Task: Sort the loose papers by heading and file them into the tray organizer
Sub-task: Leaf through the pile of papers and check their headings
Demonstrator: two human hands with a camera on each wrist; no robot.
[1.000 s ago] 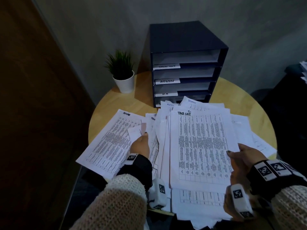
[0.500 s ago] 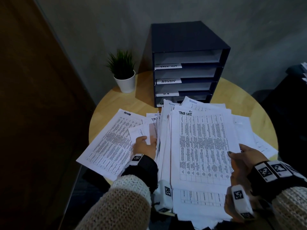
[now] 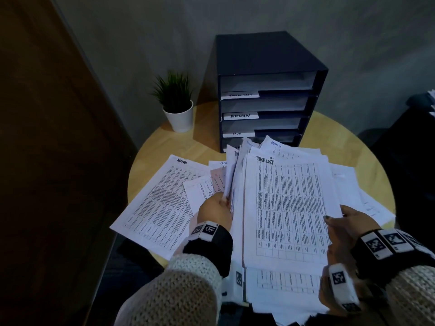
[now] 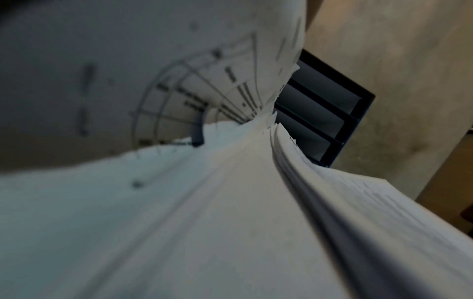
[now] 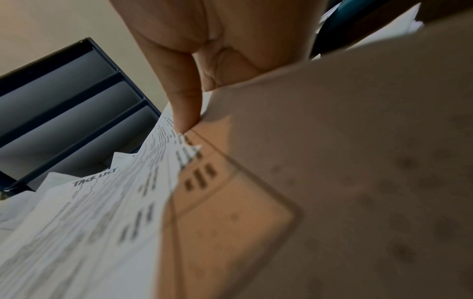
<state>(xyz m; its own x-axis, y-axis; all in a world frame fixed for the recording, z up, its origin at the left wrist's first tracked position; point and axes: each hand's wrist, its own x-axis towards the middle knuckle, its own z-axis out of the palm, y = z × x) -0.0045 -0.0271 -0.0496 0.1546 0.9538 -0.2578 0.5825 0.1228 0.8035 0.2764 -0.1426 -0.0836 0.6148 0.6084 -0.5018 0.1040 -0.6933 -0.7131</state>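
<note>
Papers [image 3: 289,208] covered most of the round wooden table [image 3: 367,147], several sheets overhanging its near edge; bare wood showed only at the back. Dark organizer [image 3: 268,55], 4 slots visible, stood at the rear, touching the stack's far edge, beside a white-potted plant [image 3: 175,102]. Left hand [image 3: 215,211] pinched a lifted bundle of sheets. Right hand [image 3: 348,229] gripped the "TASK LIST" stack's right edge, thumb on top.

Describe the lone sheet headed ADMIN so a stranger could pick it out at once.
Start at the dark blue tray organizer at the back of the round wooden table. The white printed ADMIN sheet lies flat and angled toward the front left, left of the left hand. Unlike the fanned stack, it lies alone, heading fully readable.
</note>
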